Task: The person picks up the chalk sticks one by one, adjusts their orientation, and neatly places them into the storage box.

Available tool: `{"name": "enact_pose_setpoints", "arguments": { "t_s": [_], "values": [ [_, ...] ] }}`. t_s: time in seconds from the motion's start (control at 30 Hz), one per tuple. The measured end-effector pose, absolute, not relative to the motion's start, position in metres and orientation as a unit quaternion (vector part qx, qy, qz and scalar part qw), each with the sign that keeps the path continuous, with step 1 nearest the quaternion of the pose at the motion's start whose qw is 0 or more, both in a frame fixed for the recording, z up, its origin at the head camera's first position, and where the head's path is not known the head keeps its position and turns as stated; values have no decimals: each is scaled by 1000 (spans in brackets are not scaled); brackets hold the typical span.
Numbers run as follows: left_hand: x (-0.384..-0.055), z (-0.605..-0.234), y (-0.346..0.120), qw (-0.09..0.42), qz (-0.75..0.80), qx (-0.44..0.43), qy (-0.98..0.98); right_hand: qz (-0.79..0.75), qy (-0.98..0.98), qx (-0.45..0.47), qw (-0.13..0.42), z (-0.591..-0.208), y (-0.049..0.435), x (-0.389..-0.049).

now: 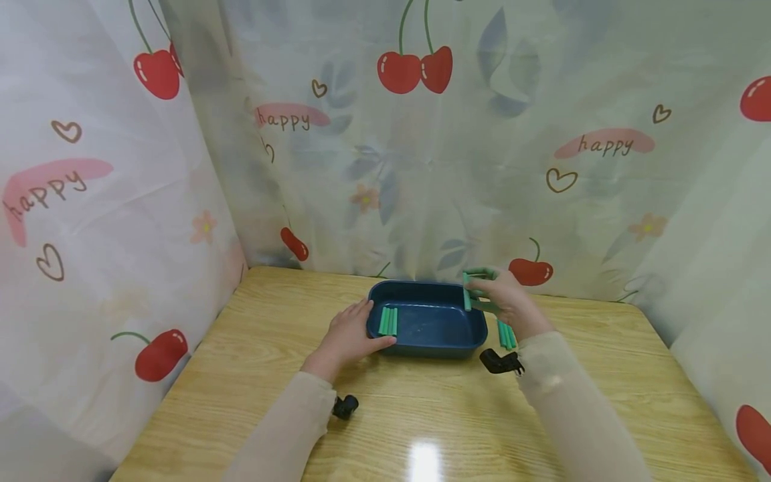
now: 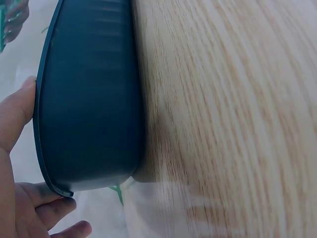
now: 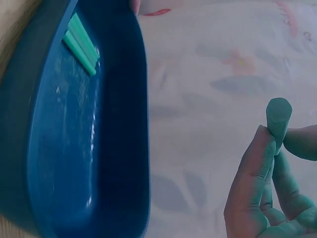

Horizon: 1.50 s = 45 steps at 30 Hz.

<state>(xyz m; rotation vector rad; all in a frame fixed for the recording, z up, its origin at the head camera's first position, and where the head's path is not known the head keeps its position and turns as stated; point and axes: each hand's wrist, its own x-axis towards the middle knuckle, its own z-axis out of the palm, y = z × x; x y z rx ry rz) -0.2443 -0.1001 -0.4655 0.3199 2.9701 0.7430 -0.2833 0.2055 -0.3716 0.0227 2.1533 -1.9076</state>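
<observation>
A dark blue plastic tub (image 1: 427, 349) stands on the table, with several green sticks (image 1: 388, 321) side by side at its left end. My left hand (image 1: 349, 335) holds the tub's left end, its thumb at the front and its fingers on the rim. Above the tub's right end, my right hand (image 1: 502, 298) pinches one green stick (image 1: 466, 292) between thumb and fingers. In the right wrist view the held stick (image 3: 279, 113) shows a round, solid end, and green colours the fingers. More green sticks (image 1: 506, 335) lie on the table right of the tub, partly hidden by the right hand.
The wooden table (image 1: 385, 428) reaches back to a printed curtain (image 1: 421, 167), which also hangs at both sides. Black wrist cameras stick out at the left wrist (image 1: 346, 407) and the right wrist (image 1: 500, 361).
</observation>
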Motion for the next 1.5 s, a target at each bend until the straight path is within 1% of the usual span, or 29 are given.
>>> {"name": "enact_pose_setpoints", "arguments": {
  "t_s": [0.63,1.13,1.5],
  "values": [
    [-246,-468,-101,34,243,106,964,-685,716,20,132,-384,159,-296],
    [-246,-467,-102,32,246,110,962,-694,701,49,153,-423,127,-309],
    [-245,-466,-102,31,246,116,962,-686,708,79,146,-455,108,-315]
  ]
}}
